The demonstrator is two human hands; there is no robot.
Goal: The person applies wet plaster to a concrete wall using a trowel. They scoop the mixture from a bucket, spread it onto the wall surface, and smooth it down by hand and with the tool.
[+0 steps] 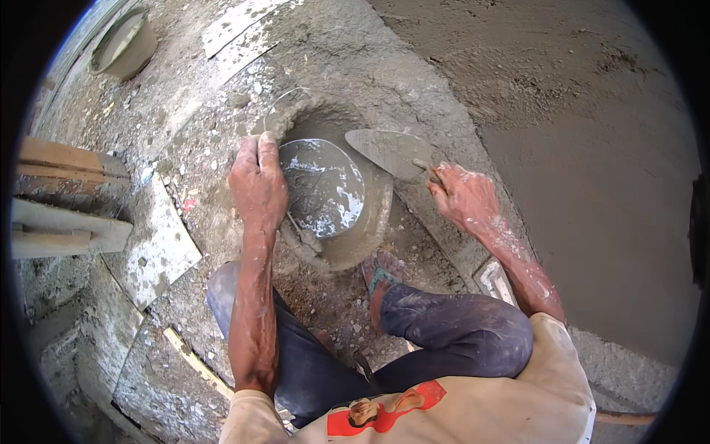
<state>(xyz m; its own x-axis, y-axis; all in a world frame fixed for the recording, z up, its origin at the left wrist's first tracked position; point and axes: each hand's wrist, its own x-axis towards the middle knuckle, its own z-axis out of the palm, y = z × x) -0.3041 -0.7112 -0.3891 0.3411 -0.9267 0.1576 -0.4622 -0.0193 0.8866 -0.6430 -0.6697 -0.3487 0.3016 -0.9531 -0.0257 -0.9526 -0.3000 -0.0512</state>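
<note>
A mortar-caked bucket stands on the rough ground in front of me, with wet grey cement and shiny water at its bottom. My left hand is closed on the bucket's left rim, next to its thin wire handle. In my right hand is a pointed trowel, gripped by its handle, which the fingers mostly hide. The trowel's grey-smeared blade points left over the bucket's right rim. Whether the blade touches the rim, I cannot tell.
Smooth wet concrete spreads to the right, rougher at its far end. A second bucket stands far left. Boards lie at the left, near a pale flat panel. A wooden strip lies beside my legs.
</note>
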